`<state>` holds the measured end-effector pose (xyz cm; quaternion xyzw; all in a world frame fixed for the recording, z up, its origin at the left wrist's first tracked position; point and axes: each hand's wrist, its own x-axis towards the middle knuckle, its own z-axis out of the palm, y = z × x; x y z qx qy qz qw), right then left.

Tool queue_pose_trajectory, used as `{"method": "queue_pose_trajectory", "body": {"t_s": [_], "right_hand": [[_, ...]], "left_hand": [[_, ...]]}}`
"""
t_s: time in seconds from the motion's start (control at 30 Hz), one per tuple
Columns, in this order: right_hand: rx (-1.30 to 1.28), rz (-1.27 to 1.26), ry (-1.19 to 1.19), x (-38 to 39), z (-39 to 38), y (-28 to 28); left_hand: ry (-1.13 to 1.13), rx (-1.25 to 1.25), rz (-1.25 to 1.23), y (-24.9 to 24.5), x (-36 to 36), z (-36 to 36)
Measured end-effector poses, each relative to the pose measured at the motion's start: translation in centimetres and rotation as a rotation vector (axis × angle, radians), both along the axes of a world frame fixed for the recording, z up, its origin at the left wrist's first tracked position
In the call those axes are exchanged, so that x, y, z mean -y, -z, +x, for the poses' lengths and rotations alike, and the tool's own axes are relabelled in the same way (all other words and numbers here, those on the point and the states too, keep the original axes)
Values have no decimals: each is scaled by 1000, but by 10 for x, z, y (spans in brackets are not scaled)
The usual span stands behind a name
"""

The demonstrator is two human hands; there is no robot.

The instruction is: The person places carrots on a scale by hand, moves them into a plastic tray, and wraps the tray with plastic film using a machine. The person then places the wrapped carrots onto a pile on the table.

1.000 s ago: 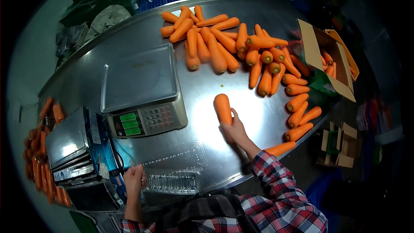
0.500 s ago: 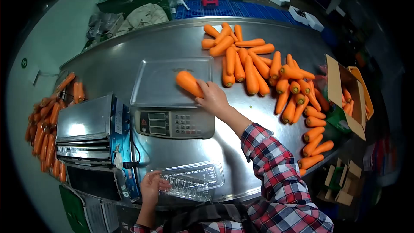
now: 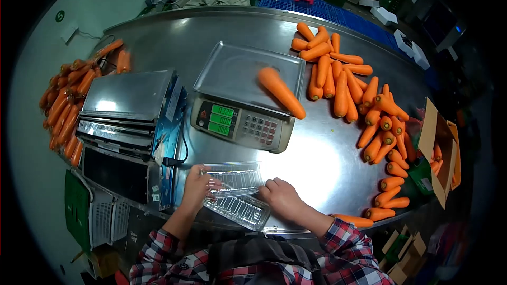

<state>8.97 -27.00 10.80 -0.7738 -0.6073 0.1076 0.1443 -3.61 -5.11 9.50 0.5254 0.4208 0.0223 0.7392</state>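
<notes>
Two clear plastic trays (image 3: 235, 180) lie partly stacked near the table's front edge, the lower one fanned out toward me. My left hand (image 3: 196, 190) grips their left end, fingers wrapped over the rim. At the opposite end my right hand (image 3: 284, 199) is closed, its fingertips pinching the right edge. Just beyond them stands a scale (image 3: 237, 124) with its green display lit. A single carrot (image 3: 282, 94) lies slanted across the scale's metal pan (image 3: 224, 68), one end hanging over the keypad side.
Many loose carrots (image 3: 346, 92) spread along the right of the steel table (image 3: 311, 153), by a cardboard box (image 3: 435, 148). Bagged carrots (image 3: 66, 105) are heaped at far left, beside a wrapping machine (image 3: 127, 121) with a cable on its right.
My right hand has let go of the carrot on the pan and come back to the trays. The scale's display has lit up. The whole view has shifted and turned.
</notes>
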Motion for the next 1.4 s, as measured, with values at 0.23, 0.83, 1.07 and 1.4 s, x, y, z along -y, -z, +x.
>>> {"method": "queue_pose_trajectory", "body": {"t_s": [0.23,0.83,1.07,1.4], "right_hand": [[88,19,51,1,-7,5],[33,-207,380,-35,-69,-11],[-161,-168,306,-22,-82,-9],[-113,72,353,-27,-62,-45]], "left_hand": [[103,29,-206,0,-12,9],[714,431,936,-1,-63,5],[1227,623,1269,0,-61,-18],[1246,423,1138,6,-42,-26]]}}
